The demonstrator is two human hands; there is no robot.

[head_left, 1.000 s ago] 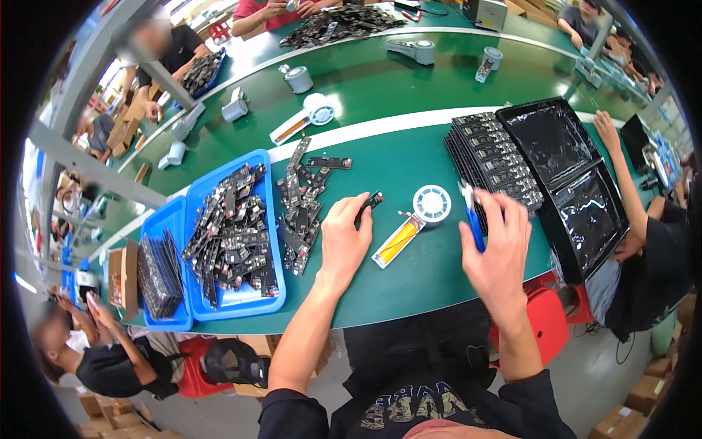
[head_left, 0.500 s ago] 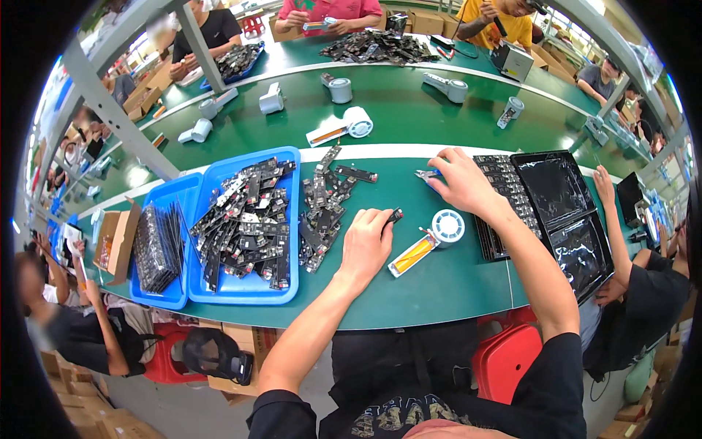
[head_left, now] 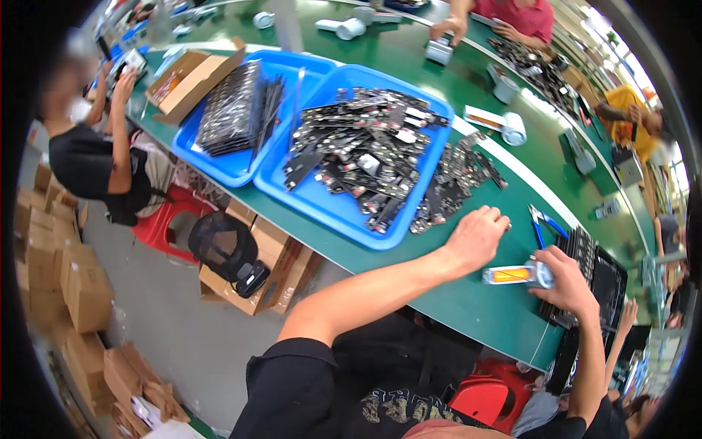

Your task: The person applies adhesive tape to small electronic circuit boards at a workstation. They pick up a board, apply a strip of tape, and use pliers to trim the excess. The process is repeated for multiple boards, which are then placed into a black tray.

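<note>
— Can see into the left hand [head_left: 475, 238]?
— No; screened by curled fingers [head_left: 493, 215]. Can't tell whether holding anything.
— Under the right hand [head_left: 567, 282]?
— Can't see all of the white fan [head_left: 532, 275].
— Make out the whole black tray [head_left: 612, 276]?
— No; partly blocked by the right arm [head_left: 591, 351].
— And the person in pink [head_left: 523, 20]?
— Cut off by the top edge.

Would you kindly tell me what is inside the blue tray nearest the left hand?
Heaped dark circuit boards; those at the bottom and the tray below them are covered.
</note>
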